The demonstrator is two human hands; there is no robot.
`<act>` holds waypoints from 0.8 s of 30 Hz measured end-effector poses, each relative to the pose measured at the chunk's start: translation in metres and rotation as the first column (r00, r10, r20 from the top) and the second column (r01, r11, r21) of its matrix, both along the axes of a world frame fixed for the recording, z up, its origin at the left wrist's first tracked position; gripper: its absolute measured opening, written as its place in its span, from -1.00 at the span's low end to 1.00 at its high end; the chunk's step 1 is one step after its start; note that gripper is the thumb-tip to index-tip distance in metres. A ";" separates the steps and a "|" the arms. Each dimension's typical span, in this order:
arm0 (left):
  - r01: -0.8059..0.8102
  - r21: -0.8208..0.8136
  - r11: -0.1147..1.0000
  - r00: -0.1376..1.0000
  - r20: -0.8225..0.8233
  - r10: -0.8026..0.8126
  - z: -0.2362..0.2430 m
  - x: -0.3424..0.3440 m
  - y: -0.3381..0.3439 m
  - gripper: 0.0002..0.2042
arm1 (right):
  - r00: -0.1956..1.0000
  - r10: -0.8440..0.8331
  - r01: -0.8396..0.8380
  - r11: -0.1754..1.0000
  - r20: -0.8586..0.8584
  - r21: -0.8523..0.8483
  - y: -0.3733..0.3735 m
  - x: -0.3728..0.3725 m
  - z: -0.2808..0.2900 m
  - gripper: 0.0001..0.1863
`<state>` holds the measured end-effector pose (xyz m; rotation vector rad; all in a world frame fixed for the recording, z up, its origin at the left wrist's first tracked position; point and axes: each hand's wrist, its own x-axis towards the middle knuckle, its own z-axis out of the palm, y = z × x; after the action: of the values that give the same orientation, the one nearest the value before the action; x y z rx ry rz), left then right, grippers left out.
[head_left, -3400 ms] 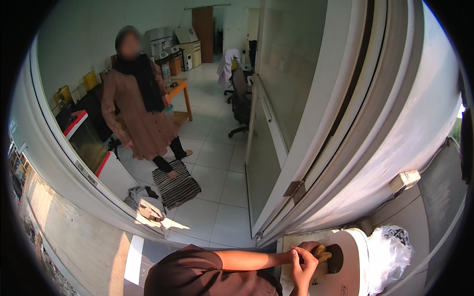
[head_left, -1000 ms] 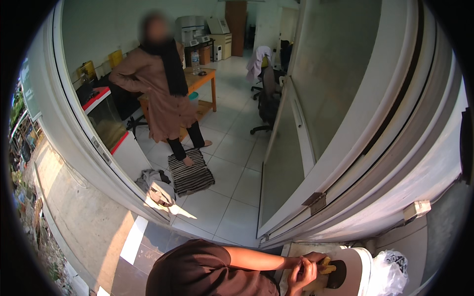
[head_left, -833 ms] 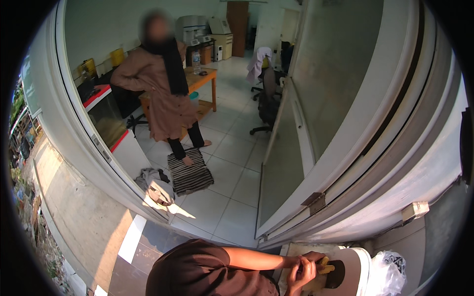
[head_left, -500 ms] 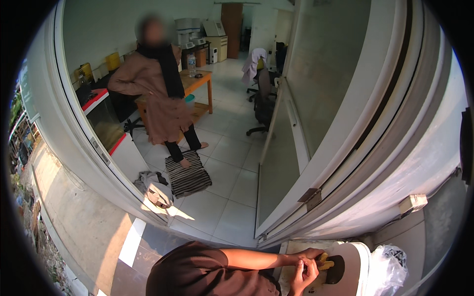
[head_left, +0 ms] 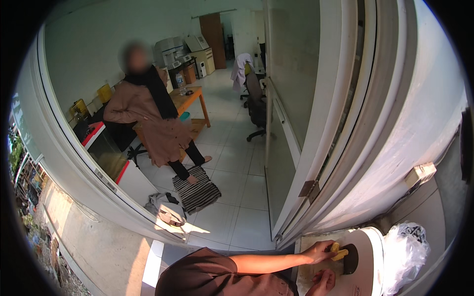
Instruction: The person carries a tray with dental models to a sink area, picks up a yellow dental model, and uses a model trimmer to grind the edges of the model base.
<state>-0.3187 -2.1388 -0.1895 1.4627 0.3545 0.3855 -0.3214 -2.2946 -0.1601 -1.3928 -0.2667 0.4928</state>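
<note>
My left hand [head_left: 320, 252], its arm stretched across from the lower left, closes on a yellow, finger-shaped piece [head_left: 338, 251] that may be banana peel. The piece hangs at the edge of a dark rounded opening [head_left: 351, 259] in the white top of a bin-like container [head_left: 369, 249]. My right hand [head_left: 323, 282] is just nearer, apart from the left one, with its fingers curled; whatever it holds, if anything, is hidden.
A clear plastic bag [head_left: 406, 254] sits against the container's right side. Beyond the doorway, a person [head_left: 160, 118] leans by a wooden table [head_left: 190, 100]. A striped mat [head_left: 197, 190] and a bag [head_left: 168, 211] lie inside. The door panel [head_left: 291, 98] stands at right.
My hands were together around the yellow piece; the right has drawn back toward me, while the left keeps hold of it. The whole view has tilted a little.
</note>
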 end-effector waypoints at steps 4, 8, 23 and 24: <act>0.006 -0.156 0.988 0.996 0.089 0.008 -0.007 0.001 -0.006 -0.59 | 0.998 -0.056 0.057 0.993 -0.016 0.102 -0.004 0.003 -0.003 -0.78; 0.014 -0.110 0.994 0.985 0.175 0.006 -0.014 0.002 -0.009 -0.53 | 0.985 -0.117 0.126 0.990 -0.130 0.066 0.001 0.009 -0.001 -0.68; 0.183 0.081 0.980 0.961 0.195 -0.196 0.019 -0.016 0.002 -0.45 | 0.993 -0.082 0.089 0.993 -0.087 0.083 0.023 0.007 0.003 -0.56; 0.194 0.115 0.974 0.961 0.178 -0.212 0.022 -0.017 0.003 -0.45 | 0.993 -0.076 0.083 0.994 -0.091 0.077 0.021 0.011 -0.002 -0.58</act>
<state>-0.3360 -2.1357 -0.1670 1.5266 0.0323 0.3759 -0.3100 -2.2737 -0.1621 -1.2947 -0.1579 0.4710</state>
